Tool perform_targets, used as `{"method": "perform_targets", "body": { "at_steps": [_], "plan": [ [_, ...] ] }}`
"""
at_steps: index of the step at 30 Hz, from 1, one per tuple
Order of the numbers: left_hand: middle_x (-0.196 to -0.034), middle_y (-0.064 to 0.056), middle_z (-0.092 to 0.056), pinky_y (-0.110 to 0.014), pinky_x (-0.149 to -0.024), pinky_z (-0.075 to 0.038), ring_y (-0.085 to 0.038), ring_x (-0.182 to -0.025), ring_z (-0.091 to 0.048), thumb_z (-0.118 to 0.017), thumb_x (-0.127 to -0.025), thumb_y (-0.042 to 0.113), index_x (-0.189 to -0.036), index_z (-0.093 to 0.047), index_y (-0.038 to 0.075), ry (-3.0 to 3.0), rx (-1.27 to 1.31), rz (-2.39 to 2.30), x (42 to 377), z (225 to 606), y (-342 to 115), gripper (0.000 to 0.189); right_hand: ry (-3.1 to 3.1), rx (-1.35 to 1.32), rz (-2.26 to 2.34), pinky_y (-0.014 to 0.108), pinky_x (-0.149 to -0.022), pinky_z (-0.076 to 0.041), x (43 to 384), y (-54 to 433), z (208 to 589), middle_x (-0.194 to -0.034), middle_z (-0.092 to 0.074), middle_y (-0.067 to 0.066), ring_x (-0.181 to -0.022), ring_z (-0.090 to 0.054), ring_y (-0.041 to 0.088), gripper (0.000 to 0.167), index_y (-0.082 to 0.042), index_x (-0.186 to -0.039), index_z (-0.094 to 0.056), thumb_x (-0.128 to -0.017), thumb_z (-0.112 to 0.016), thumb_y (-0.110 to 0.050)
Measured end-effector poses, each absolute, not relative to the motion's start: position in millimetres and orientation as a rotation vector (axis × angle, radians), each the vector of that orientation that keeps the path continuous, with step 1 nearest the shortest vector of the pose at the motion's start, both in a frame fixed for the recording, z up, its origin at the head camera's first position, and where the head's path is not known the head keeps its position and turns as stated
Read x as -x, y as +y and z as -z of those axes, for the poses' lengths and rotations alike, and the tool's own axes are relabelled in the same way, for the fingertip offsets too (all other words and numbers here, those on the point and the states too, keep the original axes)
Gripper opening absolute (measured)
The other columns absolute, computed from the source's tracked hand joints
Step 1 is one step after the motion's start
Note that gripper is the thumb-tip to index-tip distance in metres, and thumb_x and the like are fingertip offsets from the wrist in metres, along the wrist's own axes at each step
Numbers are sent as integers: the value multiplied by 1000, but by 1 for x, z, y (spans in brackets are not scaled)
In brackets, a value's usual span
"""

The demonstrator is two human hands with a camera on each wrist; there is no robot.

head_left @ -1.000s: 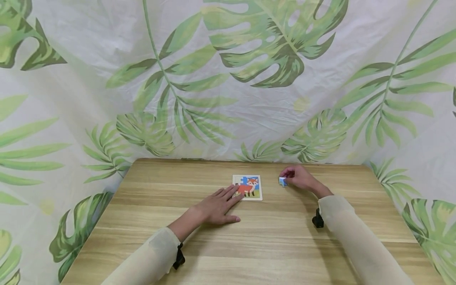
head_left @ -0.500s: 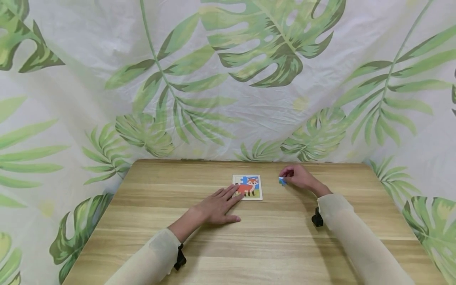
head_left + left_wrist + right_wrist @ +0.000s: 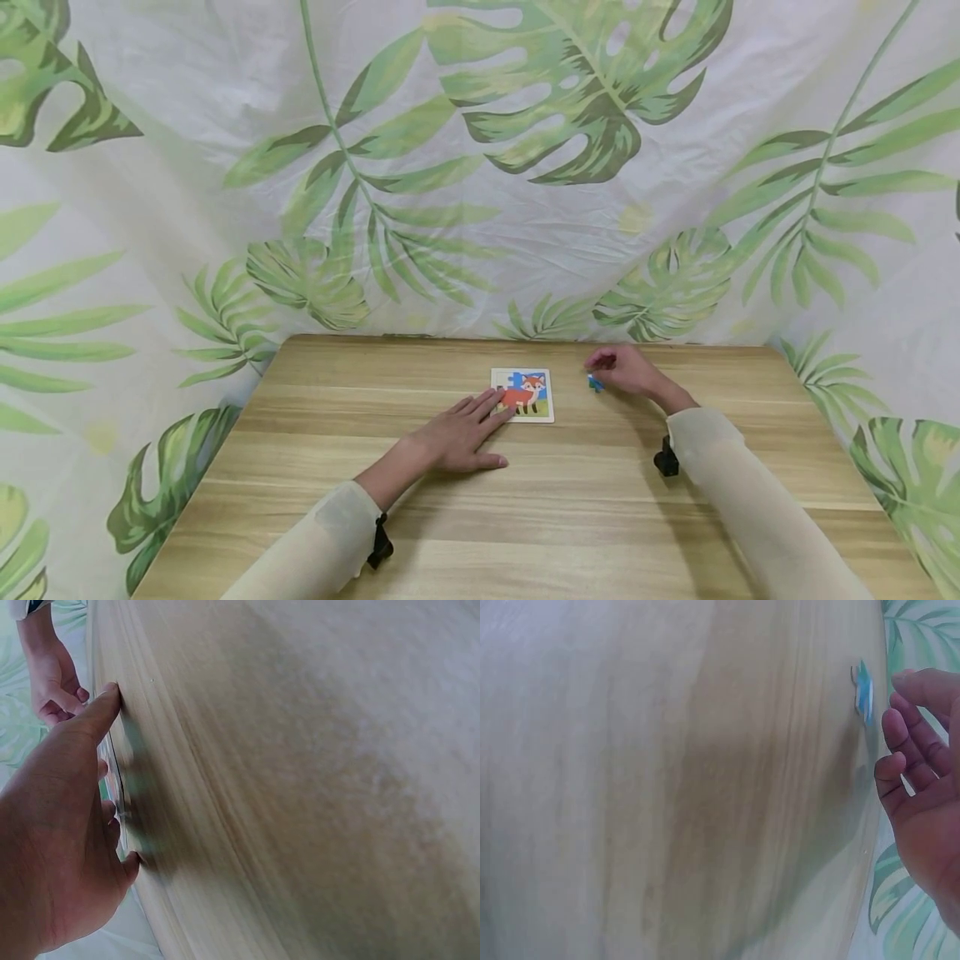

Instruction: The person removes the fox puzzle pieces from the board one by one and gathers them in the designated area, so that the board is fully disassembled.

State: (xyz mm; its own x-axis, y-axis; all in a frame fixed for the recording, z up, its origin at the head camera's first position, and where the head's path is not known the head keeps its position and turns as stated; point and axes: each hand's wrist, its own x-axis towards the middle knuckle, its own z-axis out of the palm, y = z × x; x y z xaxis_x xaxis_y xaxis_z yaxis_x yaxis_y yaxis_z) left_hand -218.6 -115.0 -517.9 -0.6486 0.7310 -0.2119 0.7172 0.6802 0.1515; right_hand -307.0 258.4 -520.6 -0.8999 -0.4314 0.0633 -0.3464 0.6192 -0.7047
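My left hand (image 3: 459, 433) lies flat with its fingers outstretched. Its fingertips rest on the lower left of a square fox puzzle (image 3: 538, 406), which has a white border and a pale unfilled spot at its upper left. My right hand (image 3: 628, 371) hovers at a small blue-green jigsaw piece (image 3: 595, 382), right of the puzzle. In the right wrist view the fingers and thumb are loosely bent, and a narrow gap shows between them and the piece (image 3: 864, 694). The left wrist view shows the left hand (image 3: 67, 832) low over the wood, the puzzle mostly hidden behind it.
The wooden table (image 3: 480, 517) ends just behind the puzzle and the piece. A leaf-printed cloth (image 3: 420, 200) hangs along its back edge and both sides. Small black devices sit at both wrists.
The piece by my right hand has turned from a pale face to a darker blue-green one. The right fingertips have shifted slightly left and away from it. My left hand stays on the puzzle.
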Motion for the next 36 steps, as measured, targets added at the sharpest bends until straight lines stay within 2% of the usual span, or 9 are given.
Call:
{"method": "perform_targets", "body": {
  "at_steps": [13,20,26,36],
  "plan": [
    [-179,-11,-2,-48,-133,-13,-26,-165,-3,-42,-106,69,-172,-14,22,2643,-1182,-58,219,516,-108,86,2702,761,1113,36,-85,-58,310,233,508,-104,-77,13,-95,-70,23,18,4,-112,-78,-95,-73,0],
    [-179,-12,-5,-49,-133,-14,-29,-165,-6,-43,-107,66,-172,-17,19,2656,-1221,-86,218,519,-101,85,2656,843,1111,41,-89,-59,313,211,505,-110,-78,18,-100,-71,27,21,5,-116,-77,-96,-72,1],
    [-179,-10,-5,-49,-133,-14,-26,-165,-4,-42,-107,67,-172,-15,20,2669,-1237,-97,220,524,-95,85,2624,909,1118,46,-90,-60,314,196,503,-109,-78,17,-98,-71,27,23,6,-117,-77,-95,-72,3],
    [-179,-11,-5,-48,-132,-15,-29,-165,-6,-39,-105,73,-172,-16,19,2668,-1239,-62,219,527,-87,89,2573,967,1094,43,-92,-60,317,173,515,-113,-77,17,-100,-72,24,25,5,-120,-76,-96,-75,-1]
  ]
}}
